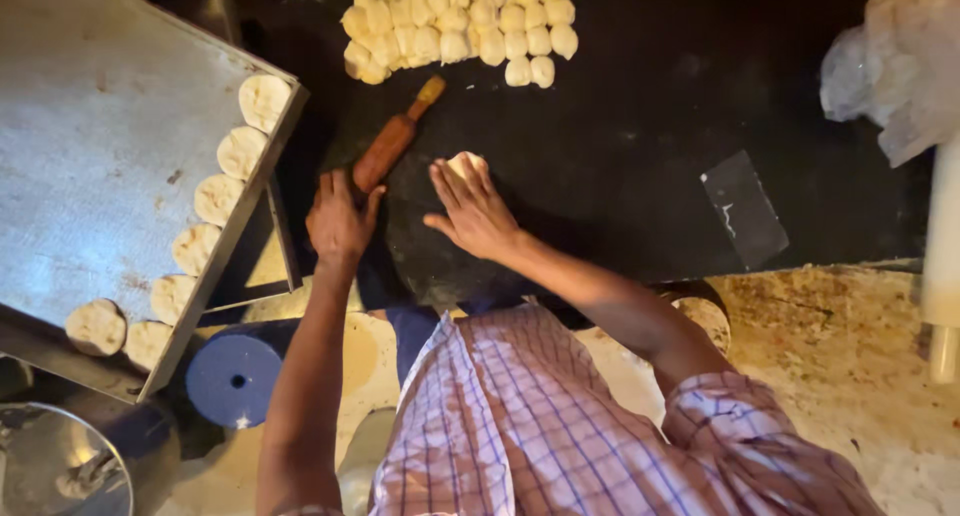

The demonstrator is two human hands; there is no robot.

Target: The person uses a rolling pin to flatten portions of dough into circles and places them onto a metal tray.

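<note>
The left hand (338, 221) wraps its fingers around the near end of a brown wooden rolling pin (396, 138) lying on the black table (640, 126); the right hand (472, 211) lies flat, fingers spread wide, pressing a small pale dough ball (466, 162); many more pale dough balls (460, 24) sit farther back.

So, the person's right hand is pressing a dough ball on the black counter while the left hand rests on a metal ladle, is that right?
Not quite. The left hand rests on a wooden rolling pin, not a metal ladle, as the head view shows. The rest holds: the right hand presses a dough ball on the black counter.
</note>
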